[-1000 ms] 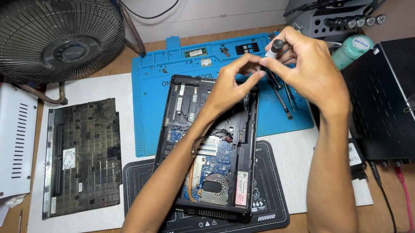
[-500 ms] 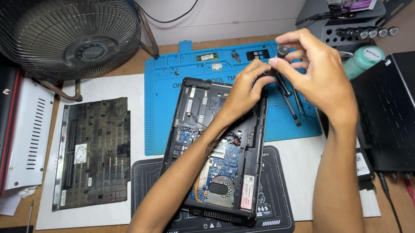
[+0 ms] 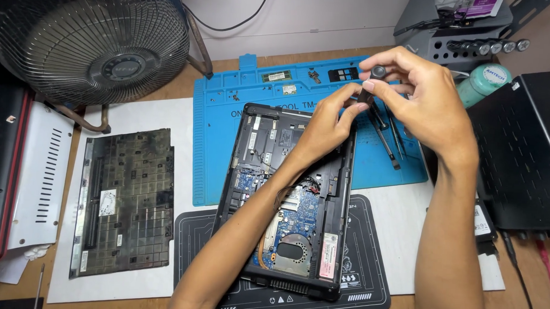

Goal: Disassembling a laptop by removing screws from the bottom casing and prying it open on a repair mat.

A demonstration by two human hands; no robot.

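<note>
We grasp the screwdriver (image 3: 375, 79) in our right hand (image 3: 432, 105), left hand (image 3: 328, 123) pinching its tip above the open laptop (image 3: 288, 204); best kept upright over the blue mat's (image 3: 227, 140) far edge

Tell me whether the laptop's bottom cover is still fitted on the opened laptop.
No: the opened laptop shows its bare circuit board and fan, and the removed cover lies apart on the white sheet to its left.

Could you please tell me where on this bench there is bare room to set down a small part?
Bare patches: the white paper sheet between the removed black keyboard panel and the blue silicone repair mat; that mat's left strip beside the opened black laptop. Crowded: the mat's right side, with metal tweezers under both hands.
</note>
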